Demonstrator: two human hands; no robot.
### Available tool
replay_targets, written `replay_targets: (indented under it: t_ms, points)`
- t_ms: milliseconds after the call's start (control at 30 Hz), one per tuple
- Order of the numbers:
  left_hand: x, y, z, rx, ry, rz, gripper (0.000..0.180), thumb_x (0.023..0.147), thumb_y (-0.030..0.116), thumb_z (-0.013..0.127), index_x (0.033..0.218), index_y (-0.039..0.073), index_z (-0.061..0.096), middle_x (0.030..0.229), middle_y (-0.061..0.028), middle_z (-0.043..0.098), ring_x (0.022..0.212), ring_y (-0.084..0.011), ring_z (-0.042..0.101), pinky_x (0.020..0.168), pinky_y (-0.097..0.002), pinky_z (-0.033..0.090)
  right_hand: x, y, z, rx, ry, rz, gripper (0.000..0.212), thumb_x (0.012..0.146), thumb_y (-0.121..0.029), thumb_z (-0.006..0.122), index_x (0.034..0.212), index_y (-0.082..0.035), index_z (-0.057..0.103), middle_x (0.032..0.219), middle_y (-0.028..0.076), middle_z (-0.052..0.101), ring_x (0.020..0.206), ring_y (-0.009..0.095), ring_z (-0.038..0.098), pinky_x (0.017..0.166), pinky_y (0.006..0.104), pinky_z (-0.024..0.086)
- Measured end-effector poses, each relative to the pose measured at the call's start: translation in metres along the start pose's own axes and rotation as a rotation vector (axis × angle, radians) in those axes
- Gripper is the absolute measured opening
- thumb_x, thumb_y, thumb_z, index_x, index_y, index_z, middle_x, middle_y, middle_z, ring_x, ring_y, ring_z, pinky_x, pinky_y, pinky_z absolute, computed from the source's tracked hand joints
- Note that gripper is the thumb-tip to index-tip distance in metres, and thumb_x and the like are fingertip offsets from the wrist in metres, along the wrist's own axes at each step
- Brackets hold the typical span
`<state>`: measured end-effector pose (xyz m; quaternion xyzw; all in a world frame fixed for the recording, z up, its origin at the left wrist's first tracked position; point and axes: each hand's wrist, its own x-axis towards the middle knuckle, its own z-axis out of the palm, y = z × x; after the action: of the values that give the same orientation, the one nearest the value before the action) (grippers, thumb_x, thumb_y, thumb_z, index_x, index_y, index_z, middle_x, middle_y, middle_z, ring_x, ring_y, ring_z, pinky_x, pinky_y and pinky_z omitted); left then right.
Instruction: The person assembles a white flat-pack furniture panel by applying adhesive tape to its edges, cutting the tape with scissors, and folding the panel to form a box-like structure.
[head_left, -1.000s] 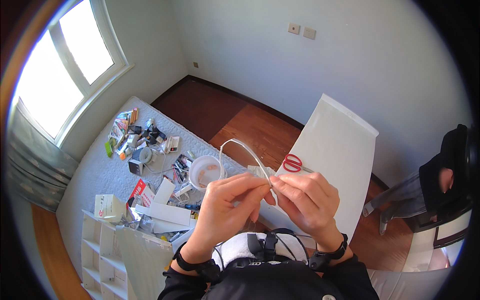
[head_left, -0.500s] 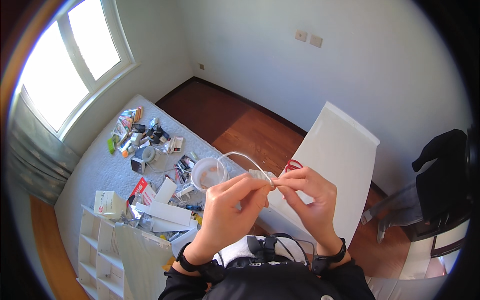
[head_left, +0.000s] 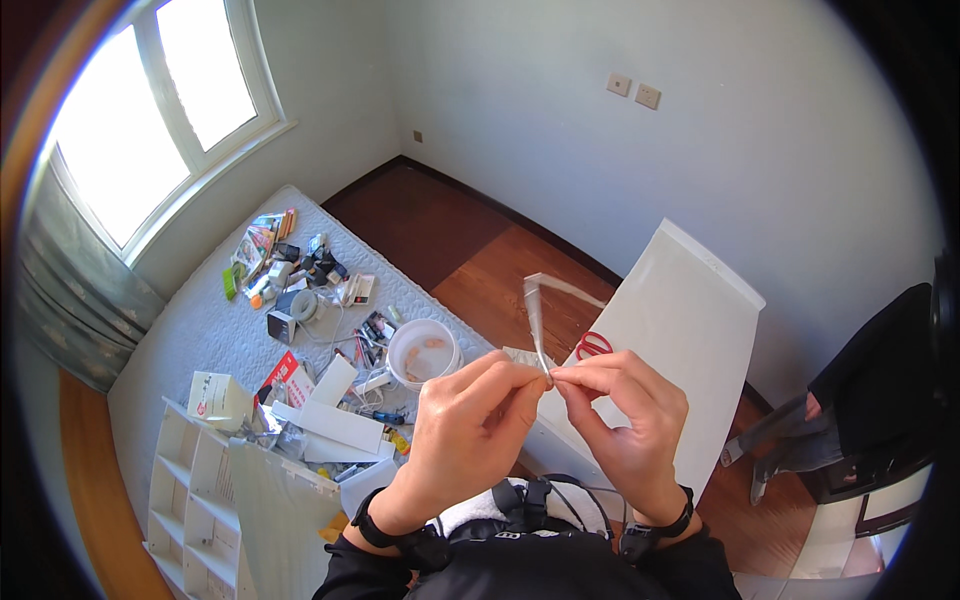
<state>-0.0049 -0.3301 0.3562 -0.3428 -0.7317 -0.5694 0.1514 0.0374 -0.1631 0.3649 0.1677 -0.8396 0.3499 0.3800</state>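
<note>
My left hand [head_left: 468, 425] and my right hand [head_left: 632, 425] meet in front of me, fingertips almost touching. Both are closed in a pinch on a thin white strip [head_left: 536, 318]. From the fingertips the strip rises, then bends over to the right with its far part blurred. Its pinched end is mostly hidden by my fingers, and I cannot make out its material. Just beyond my right fingers, red-handled scissors [head_left: 593, 345] lie on a white tabletop [head_left: 668, 300]. Past my left hand stands a round white tub [head_left: 455, 352] with a few small tan pieces inside.
A mattress [head_left: 190, 345] on the left holds boxes, cables, tape and white panels. A white compartment shelf [head_left: 180, 470] stands at lower left. On the far right a person [head_left: 850, 390] in dark clothes is near the wall. Brown wooden floor [head_left: 480, 290] shows between mattress and table.
The strip's loop has swung from arching left over my fingers to standing up and bending right. My hands stay pinched together. The view has shifted slightly, and the person's hand now shows.
</note>
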Motion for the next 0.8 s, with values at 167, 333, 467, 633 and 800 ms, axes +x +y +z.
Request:
replay_targets:
  t_ms: [167,333,467,633,800]
  points:
    - [0.001,0.001,-0.002,0.085,0.01,0.106,0.007,0.082,-0.007,0.066,0.088,-0.003,0.067,0.067,-0.0071,0.056,0.051,-0.0138,0.053,0.047,-0.027,0.039,0.003,-0.002,0.0,0.063,-0.047,0.029,0.018,0.075,0.005,0.079,0.089,-0.004,0.072,0.084,0.006,0.069,0.067,0.018,0.068,0.058,0.0263,0.052]
    - [0.001,-0.002,0.0,0.196,0.037,0.238,0.013,0.077,-0.009,0.067,0.088,-0.002,0.067,0.066,-0.0074,0.055,0.047,-0.0182,0.052,0.044,-0.029,0.039,0.006,0.0,0.002,0.064,-0.06,0.02,0.016,0.074,0.004,0.078,0.083,-0.005,0.068,0.082,0.005,0.067,0.066,0.017,0.066,0.059,0.0283,0.05]
    - [0.001,-0.006,0.002,0.217,0.053,0.277,0.015,0.075,-0.01,0.066,0.088,-0.002,0.067,0.066,-0.0078,0.055,0.047,-0.0197,0.051,0.045,-0.0301,0.04,0.005,0.0,0.005,0.106,-0.065,0.057,0.017,0.073,0.005,0.077,0.081,-0.006,0.067,0.081,0.004,0.065,0.063,0.016,0.063,0.059,0.0281,0.048]
    - [-0.001,-0.005,0.001,0.127,0.063,0.223,0.014,0.075,-0.011,0.067,0.085,-0.001,0.068,0.063,-0.0054,0.055,0.044,-0.0133,0.048,0.042,-0.0264,0.036,0.001,-0.002,0.008,0.172,-0.06,0.118,0.016,0.073,0.005,0.075,0.08,-0.005,0.066,0.08,0.004,0.064,0.062,0.013,0.062,0.059,0.0253,0.047]
    - [-0.001,-0.004,-0.001,0.065,0.059,0.178,0.013,0.075,-0.011,0.067,0.084,0.0,0.068,0.063,-0.0034,0.056,0.044,-0.0082,0.046,0.042,-0.0234,0.032,-0.002,0.003,0.014,0.512,-0.051,0.329,0.011,0.078,0.005,0.071,0.081,-0.005,0.067,0.083,0.003,0.065,0.07,0.008,0.061,0.062,0.023,0.048]
